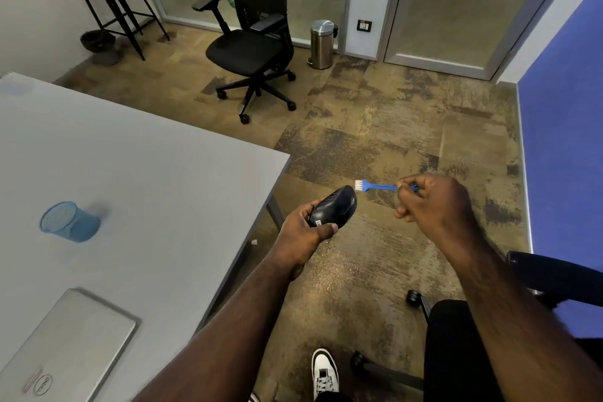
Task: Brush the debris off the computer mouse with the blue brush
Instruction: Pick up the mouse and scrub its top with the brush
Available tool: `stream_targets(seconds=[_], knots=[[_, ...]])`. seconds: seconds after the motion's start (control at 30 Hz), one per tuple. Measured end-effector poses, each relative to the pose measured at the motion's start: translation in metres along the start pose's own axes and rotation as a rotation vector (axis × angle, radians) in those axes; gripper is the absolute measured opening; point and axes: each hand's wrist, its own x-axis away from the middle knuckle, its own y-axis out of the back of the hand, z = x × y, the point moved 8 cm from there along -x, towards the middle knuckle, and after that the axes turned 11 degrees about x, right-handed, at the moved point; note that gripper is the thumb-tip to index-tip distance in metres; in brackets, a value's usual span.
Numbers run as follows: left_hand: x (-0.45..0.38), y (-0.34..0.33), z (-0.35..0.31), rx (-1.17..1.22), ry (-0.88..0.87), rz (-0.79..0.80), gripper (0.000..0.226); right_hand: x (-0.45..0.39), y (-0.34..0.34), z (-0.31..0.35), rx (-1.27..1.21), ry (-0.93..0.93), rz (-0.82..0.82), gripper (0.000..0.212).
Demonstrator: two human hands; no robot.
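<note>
My left hand (301, 230) grips a black computer mouse (334, 207), held out over the carpet just past the desk's right edge. In my right hand (430, 202) is a small blue brush (375, 186) with a thin handle. Its white bristles (358, 185) point left and sit at the upper far end of the mouse, touching or almost touching it. The fingers of the right hand hide the end of the handle.
A grey desk (146, 173) fills the left, carrying a blue mesh cup (68, 221) and a closed silver laptop (65, 346). A black office chair (254, 42) and a steel bin (322, 43) stand further back. Another black chair (489, 336) is at lower right, beside my shoe (324, 372).
</note>
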Motion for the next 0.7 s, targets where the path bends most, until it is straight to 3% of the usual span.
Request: stream_targets(seconds=[0.13,0.3,0.47,0.6,0.7], knots=[[0.0,-0.002,0.001,0.051,0.012,0.01,0.044,0.006,-0.018,0.01,-0.039,0.088,0.147,0.01],[-0.001,0.0,0.006,0.123,0.043,0.005,0.042,-0.004,-0.001,-0.004,0.078,0.0,-0.056,0.014],[-0.005,0.009,0.011,0.199,0.076,-0.051,0.044,0.006,-0.013,0.015,0.011,0.175,0.141,0.012],[-0.005,0.011,0.015,0.284,0.123,-0.053,0.037,0.005,0.003,0.016,0.051,0.197,-0.012,0.012],[-0.005,0.01,0.017,0.369,0.147,-0.063,0.031,0.012,-0.004,0.021,0.133,0.256,0.046,0.014]])
